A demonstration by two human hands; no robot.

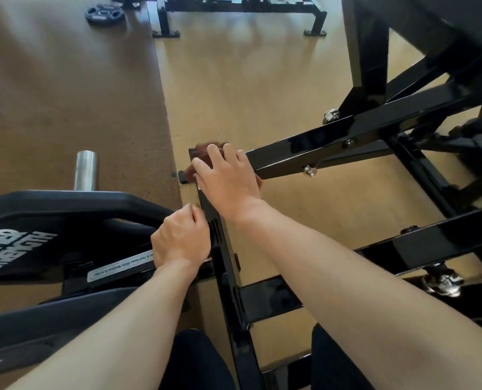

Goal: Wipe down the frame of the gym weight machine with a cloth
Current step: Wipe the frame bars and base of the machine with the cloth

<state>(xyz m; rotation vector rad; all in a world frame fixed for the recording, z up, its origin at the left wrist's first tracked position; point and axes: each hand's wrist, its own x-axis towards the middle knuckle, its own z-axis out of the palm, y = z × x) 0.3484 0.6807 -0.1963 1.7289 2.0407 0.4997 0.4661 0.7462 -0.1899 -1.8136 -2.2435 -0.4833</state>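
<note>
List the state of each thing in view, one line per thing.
Cloth: brown, pressed flat on the frame corner under the right hand.
Right hand: fingers spread, pressing the cloth.
Left hand: curled, resting against the frame bar.
Frame: black, glossy.
Weight plate: flat on the floor.
Steel peg: bare.

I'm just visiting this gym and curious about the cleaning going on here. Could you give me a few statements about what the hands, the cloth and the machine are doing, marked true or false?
1. The right hand presses a brown cloth onto the black frame. True.
2. The cloth sits at the corner where two frame bars meet. True.
3. The left hand also holds a cloth. False: it only rests against the frame bar, no cloth visible in it.
4. A weight plate is loaded on the silver peg. False: the peg is bare; the plate lies on the floor farther off.
</note>
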